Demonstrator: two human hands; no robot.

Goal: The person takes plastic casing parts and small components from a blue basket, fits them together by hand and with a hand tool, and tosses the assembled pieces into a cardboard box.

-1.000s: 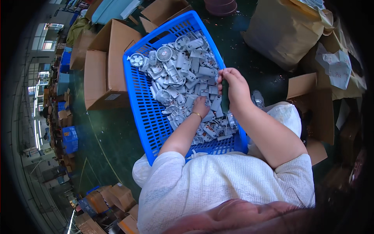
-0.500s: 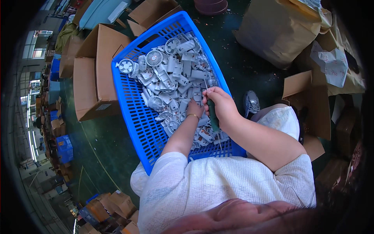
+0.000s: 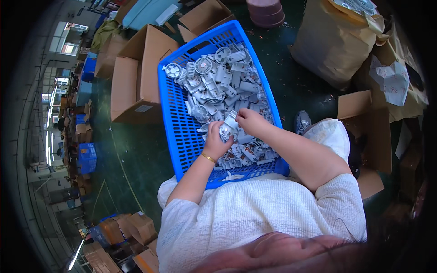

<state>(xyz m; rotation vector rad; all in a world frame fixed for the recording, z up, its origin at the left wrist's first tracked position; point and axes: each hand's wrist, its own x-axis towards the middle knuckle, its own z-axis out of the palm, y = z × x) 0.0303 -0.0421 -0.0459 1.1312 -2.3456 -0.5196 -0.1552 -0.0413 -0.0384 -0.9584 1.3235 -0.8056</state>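
Over the blue basket (image 3: 175, 136), my left hand (image 3: 217, 142) is closed on a small white plastic casing (image 3: 231, 119), tilted with its far end up. My right hand (image 3: 252, 123) is at the casing's upper end, its fingertips pinched together against it. Its palm is turned away, and no screwdriver shows in it. Below both hands, the basket holds a heap of white handheld fan parts (image 3: 218, 88). Round fan heads with grilles (image 3: 203, 65) lie toward the far left of the heap, and opened casings with small inner parts lie nearer to me.
An open cardboard box (image 3: 129, 88) stands left of the basket, and another open box (image 3: 371, 132) is at the right. A large brown paper sack (image 3: 334, 43) stands at the far right, near a reddish round tub (image 3: 265, 12). My shoe (image 3: 302, 122) rests beside the basket.
My left hand has come up out of the heap with the casing. My right hand has moved to it, and the green-handled screwdriver it held is out of sight. The view has shifted.
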